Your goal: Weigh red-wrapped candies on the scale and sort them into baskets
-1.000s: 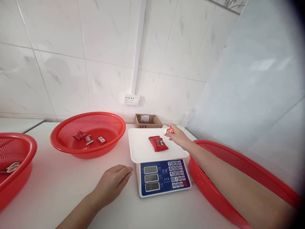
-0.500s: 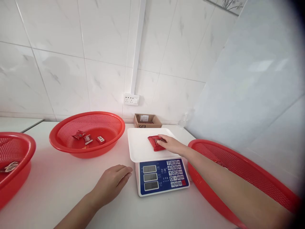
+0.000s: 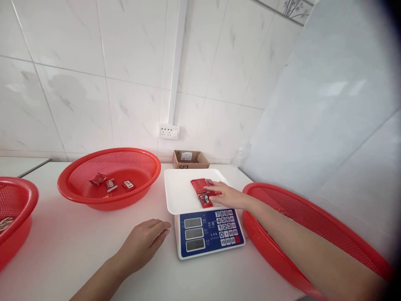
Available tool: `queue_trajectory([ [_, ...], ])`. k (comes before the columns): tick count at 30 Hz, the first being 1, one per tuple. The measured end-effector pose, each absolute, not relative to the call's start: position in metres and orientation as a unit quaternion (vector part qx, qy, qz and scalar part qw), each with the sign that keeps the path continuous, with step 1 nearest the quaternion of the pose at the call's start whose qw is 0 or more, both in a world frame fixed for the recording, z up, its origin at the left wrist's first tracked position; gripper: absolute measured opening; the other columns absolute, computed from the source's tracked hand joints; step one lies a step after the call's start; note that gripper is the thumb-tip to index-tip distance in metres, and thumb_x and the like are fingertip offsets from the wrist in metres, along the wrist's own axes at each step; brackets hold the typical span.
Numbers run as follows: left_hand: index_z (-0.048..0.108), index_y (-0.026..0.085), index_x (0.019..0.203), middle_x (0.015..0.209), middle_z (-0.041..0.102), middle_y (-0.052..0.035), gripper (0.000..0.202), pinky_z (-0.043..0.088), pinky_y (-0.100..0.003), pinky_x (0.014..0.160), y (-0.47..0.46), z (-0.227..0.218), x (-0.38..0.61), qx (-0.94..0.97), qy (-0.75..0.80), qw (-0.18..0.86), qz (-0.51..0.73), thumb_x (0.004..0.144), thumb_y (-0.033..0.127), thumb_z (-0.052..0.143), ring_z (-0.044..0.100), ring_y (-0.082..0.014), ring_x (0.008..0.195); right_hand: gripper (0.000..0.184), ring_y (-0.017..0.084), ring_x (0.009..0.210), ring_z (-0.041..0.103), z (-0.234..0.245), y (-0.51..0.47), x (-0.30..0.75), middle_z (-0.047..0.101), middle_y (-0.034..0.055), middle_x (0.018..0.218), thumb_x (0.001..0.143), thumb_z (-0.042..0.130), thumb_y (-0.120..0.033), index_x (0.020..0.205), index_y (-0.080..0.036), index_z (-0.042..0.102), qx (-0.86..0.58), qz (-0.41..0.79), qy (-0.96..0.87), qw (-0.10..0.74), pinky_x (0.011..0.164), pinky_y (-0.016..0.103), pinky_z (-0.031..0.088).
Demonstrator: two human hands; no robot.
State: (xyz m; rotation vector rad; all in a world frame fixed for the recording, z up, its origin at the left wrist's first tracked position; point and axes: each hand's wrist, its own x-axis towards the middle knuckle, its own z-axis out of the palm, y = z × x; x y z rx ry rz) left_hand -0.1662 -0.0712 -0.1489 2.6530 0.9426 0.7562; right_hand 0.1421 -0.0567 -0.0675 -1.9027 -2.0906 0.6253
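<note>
A digital scale [image 3: 208, 232] with a blue keypad panel stands on the white counter, topped by a white weighing tray [image 3: 181, 190]. Red snack packets [image 3: 200, 188] lie on the tray. My right hand [image 3: 227, 195] rests on the tray's right side, its fingers touching the red packets and partly covering them. My left hand [image 3: 144, 242] lies palm down on the counter just left of the scale, fingers relaxed and together, holding nothing.
A red mesh basket [image 3: 109, 175] with a few small packets sits behind left. Another red basket [image 3: 14, 213] is at the far left edge, a third [image 3: 313, 234] under my right forearm. A small cardboard box [image 3: 189, 159] and a wall socket [image 3: 169, 131] stand behind the scale.
My right hand came from the tray's far right corner, where it held a small packet, to the red packets in the middle and drew them slightly toward me. My left hand stayed put.
</note>
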Motion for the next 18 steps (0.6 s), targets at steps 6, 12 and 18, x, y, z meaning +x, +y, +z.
queue_trajectory([
  [6,0.060,0.026,0.101,0.093,0.068,-0.0019,0.028,0.051,-0.024,0.068,-0.070,-0.150,-0.165,0.901,0.334,0.118,0.250,0.091,0.030,0.033,0.064,-0.0154,0.080,0.059,0.020,0.134,0.022,-0.056,-0.070,0.141,0.030,0.0002,0.145,0.080,0.053,-0.039,0.136,-0.026,0.036,-0.636,0.257,-0.706,0.177,0.109,0.036,0.019],
  [12,0.059,0.025,0.101,0.095,0.068,-0.0017,0.030,0.051,-0.023,0.070,-0.069,-0.150,-0.168,0.901,0.340,0.097,0.251,0.091,0.032,0.032,0.064,-0.0150,0.082,0.051,0.027,0.120,0.045,-0.038,-0.089,0.199,0.045,0.0033,0.137,0.082,0.051,-0.033,0.132,-0.025,0.043,-0.760,0.150,-0.598,0.204,0.102,0.039,0.034],
  [18,0.062,0.027,0.097,0.093,0.069,0.0011,0.027,0.052,-0.019,0.070,-0.060,-0.163,-0.169,0.895,0.316,0.071,0.308,0.088,0.040,0.040,0.066,-0.0142,0.081,0.039,0.026,0.108,0.056,-0.067,-0.141,0.277,0.060,0.0099,0.120,0.073,0.060,-0.025,0.112,-0.018,0.061,-0.815,0.150,-0.539,0.149,0.089,0.036,0.045],
])
